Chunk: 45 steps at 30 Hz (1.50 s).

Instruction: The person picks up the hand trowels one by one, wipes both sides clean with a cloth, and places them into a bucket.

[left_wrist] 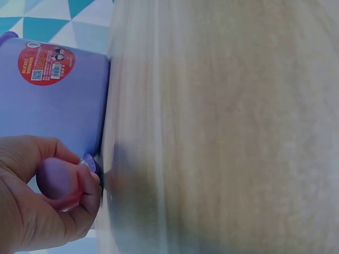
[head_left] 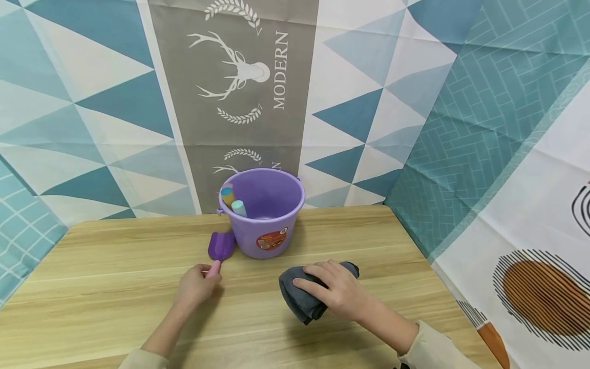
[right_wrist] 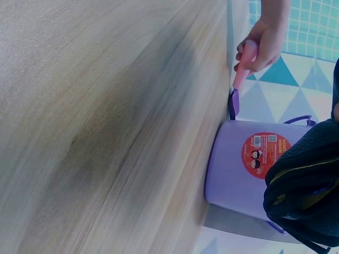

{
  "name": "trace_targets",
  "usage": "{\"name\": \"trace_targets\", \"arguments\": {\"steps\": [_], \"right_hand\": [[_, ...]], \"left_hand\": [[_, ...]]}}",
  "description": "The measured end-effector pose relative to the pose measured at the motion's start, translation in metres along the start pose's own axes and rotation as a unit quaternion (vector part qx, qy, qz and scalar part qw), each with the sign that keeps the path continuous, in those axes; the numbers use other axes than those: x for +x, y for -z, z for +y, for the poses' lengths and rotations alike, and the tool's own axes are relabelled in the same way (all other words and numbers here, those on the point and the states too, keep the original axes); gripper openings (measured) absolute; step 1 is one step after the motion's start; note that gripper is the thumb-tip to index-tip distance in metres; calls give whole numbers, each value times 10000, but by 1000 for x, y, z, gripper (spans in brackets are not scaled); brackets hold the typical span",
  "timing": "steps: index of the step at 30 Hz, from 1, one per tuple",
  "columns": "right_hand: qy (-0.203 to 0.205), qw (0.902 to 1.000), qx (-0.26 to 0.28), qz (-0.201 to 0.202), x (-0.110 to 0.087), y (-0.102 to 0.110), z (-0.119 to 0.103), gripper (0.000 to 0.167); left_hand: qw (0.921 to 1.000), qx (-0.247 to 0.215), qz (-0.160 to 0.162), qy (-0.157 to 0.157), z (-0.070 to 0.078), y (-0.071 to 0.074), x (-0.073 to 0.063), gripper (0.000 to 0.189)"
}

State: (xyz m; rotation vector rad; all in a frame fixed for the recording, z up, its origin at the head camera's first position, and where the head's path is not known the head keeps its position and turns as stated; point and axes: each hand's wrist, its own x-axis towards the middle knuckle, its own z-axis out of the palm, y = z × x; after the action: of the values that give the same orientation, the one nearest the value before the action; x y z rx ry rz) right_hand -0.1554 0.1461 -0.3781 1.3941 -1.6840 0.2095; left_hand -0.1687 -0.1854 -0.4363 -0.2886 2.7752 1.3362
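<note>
My left hand (head_left: pixel 195 287) grips the pink handle of a toy shovel (head_left: pixel 222 246), whose purple scoop lies beside the purple bucket (head_left: pixel 246 237). In the left wrist view, the fingers curl round the shovel's handle (left_wrist: pixel 55 180), its rounded end facing the camera. My right hand (head_left: pixel 343 294) holds a folded dark grey cloth (head_left: pixel 292 287) from above, over the tabletop to the right of the bucket's front. Dark folds of this cloth (right_wrist: pixel 307 174) overlap the bucket in the right wrist view. Most of the right hand is out of that view.
Two stick-like things, one with a blue end (head_left: pixel 227 193) and one with a pale green end (head_left: pixel 238 206), lean inside the bucket's left side. The wooden table (head_left: pixel 115 287) ends at a patterned backdrop (head_left: pixel 239 118), with another hanging cloth sheet (head_left: pixel 516 215) on the right.
</note>
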Motion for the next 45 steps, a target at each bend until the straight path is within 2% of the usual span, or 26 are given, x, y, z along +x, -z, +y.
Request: {"name": "trace_targets", "arguments": {"steps": [6, 12, 20, 29, 36, 45], "right_hand": [[-4, 10000, 17, -15, 0, -1, -1, 26], [-17, 10000, 37, 2, -1, -2, -1, 25], [15, 9999, 47, 122, -2, -4, 0, 24], [-56, 9999, 74, 43, -3, -5, 1, 25], [-209, 9997, 89, -88, -4, -4, 2, 26], [-83, 9999, -59, 19, -3, -6, 9, 26]], "left_hand": [[9999, 135, 60, 80, 0, 4, -1, 54], [9998, 83, 80, 175, -2, 8, -2, 57], [9994, 243, 205, 122, -7, 11, -1, 56], [9994, 297, 118, 114, -10, 16, -1, 57], [9993, 355, 129, 49, -12, 21, -8, 62], [9993, 356, -38, -59, -13, 34, -21, 62]]}}
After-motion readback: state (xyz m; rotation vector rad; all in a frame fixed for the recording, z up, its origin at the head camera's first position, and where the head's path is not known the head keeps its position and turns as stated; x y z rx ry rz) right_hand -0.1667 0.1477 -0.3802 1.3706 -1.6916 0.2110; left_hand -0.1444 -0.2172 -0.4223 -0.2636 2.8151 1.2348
